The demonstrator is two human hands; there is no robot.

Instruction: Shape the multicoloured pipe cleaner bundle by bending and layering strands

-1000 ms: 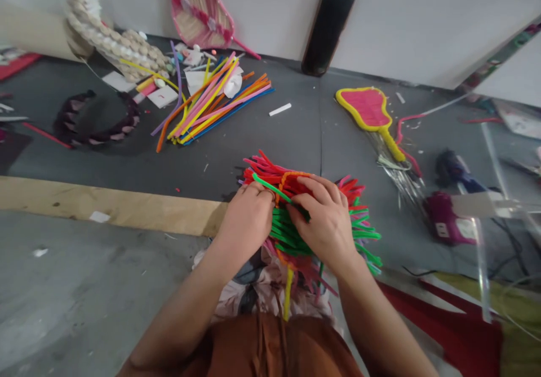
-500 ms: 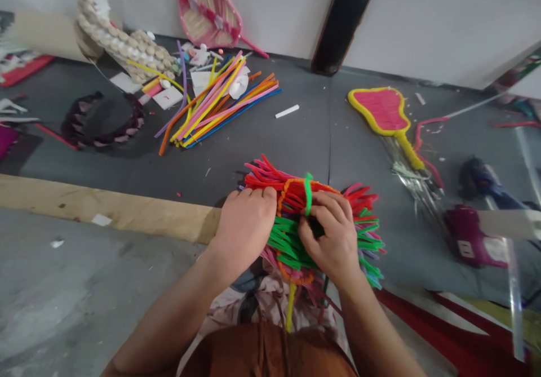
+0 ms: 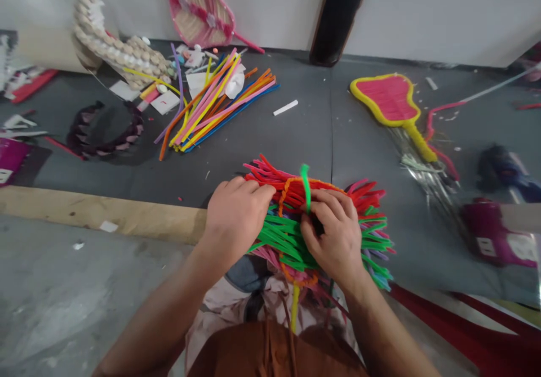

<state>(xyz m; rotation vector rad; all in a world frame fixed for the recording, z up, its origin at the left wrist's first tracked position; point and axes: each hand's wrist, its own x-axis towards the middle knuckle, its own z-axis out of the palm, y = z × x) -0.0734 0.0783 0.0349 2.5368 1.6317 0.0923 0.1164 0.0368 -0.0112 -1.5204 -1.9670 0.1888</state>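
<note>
Down at centre, left hand (image 3: 234,219) and right hand (image 3: 338,236) clutch the pipe-cleaner bundle (image 3: 282,237), hiding its middle.

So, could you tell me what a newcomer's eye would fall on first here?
The red and green pipe-cleaner fringe at the centre, held by the left hand while the right hand pinches an upright green strand. Beyond it, loose coloured pipe cleaners lie upper left on the grey mat, a pink and yellow paddle upper right.
</note>
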